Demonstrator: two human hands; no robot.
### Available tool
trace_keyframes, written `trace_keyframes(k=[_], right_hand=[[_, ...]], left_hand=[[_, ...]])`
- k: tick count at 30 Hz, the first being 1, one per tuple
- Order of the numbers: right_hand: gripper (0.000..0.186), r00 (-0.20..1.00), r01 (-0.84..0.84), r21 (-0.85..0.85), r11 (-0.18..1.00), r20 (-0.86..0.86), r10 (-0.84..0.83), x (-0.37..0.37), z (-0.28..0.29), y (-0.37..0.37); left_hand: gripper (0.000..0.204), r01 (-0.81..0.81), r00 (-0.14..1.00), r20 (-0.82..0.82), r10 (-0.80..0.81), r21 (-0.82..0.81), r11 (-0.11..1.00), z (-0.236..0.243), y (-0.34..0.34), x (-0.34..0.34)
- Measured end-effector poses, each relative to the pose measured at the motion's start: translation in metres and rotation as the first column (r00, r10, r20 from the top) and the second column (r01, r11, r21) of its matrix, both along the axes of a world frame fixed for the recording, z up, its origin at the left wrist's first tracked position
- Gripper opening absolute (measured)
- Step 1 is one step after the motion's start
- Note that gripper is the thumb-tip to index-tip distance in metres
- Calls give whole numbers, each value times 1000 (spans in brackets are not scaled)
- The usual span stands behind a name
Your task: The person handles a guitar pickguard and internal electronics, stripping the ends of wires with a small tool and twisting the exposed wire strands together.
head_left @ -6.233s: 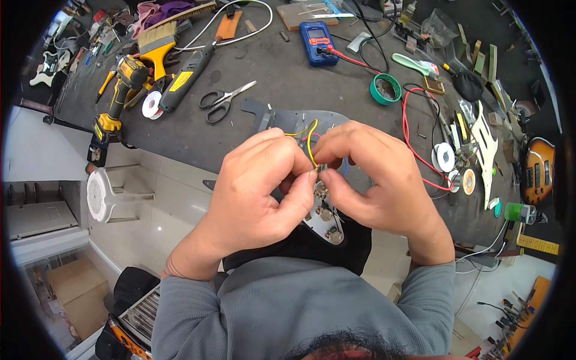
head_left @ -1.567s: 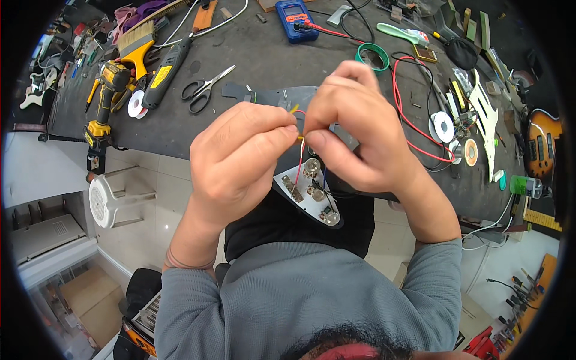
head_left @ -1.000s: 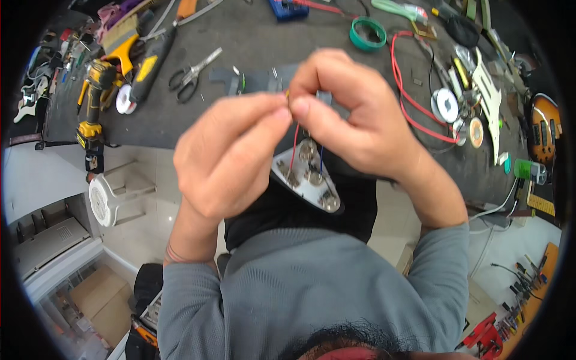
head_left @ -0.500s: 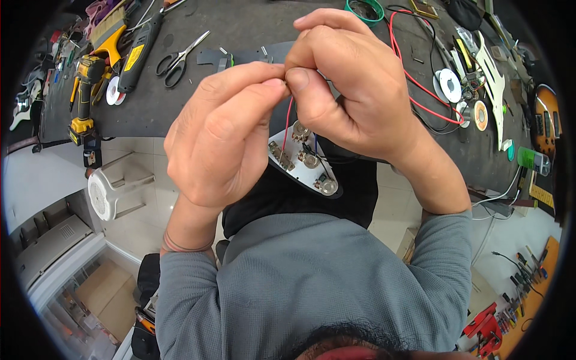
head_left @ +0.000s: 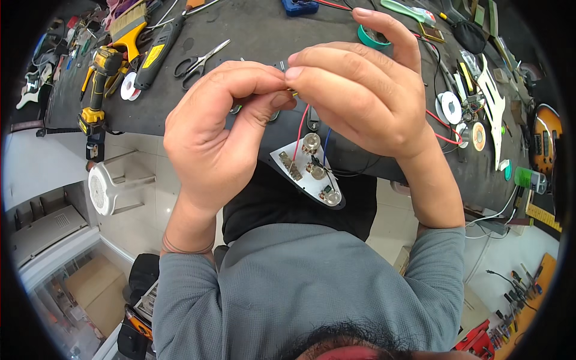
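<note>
Far left of the control plate (head_left: pixel 307 185), yellow-and-black cordless drill (head_left: pixel 97 90), on the bench (head_left: pixel 258 30). Nearer, beyond the plate's left corner, scissors (head_left: pixel 203 62), blades pointing away and rightward. Left hand (head_left: pixel 213 132) raised beyond and left of the plate, thumb and forefinger drawn to a narrow pinch; a short bit of yellow wire (head_left: pixel 293 92) peeps from the tips, beyond the plate's far end. My read: pinching close to the wire's end gives best control, wrists quiet, fingertips doing the work. Red wire (head_left: pixel 300 133) runs up from the slotted metal part on the plate's left; blue wire (head_left: pixel 327 147) rises by its right edge. Both probably best left slack, so nothing tugs where they meet the plate. Right hand (head_left: pixel 366 90) beyond and right of the plate, fingertips laid against the left ones, one finger lifted away; its underside is hidden, so cannot tell how firmly it grips, if at all. Turning it slightly outward should open a sightline to the yellow. Well right of the plate, white spool (head_left: pixel 448 108), then cream cut-out panel (head_left: pixel 494 108).
</note>
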State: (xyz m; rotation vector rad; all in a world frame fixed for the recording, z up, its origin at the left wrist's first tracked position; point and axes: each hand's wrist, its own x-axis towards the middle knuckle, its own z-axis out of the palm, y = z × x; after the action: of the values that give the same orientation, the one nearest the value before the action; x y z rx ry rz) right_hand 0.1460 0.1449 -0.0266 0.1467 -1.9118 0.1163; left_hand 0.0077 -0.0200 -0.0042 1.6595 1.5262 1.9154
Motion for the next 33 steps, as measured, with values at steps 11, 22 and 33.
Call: trace_keyframes(k=[11, 22, 33], right_hand=[[13, 975, -22, 186, 982, -212, 62, -10, -1, 9], [11, 993, 73, 228, 971, -111, -49, 2, 8, 10], [12, 997, -72, 42, 997, -14, 72, 4, 7, 6]], left_hand=[[12, 158, 982, 137, -130, -221, 962, 15, -9, -3], [10, 166, 976, 169, -136, -179, 970, 15, -5, 4], [20, -60, 838, -533, 117, 124, 990, 5, 9, 2]])
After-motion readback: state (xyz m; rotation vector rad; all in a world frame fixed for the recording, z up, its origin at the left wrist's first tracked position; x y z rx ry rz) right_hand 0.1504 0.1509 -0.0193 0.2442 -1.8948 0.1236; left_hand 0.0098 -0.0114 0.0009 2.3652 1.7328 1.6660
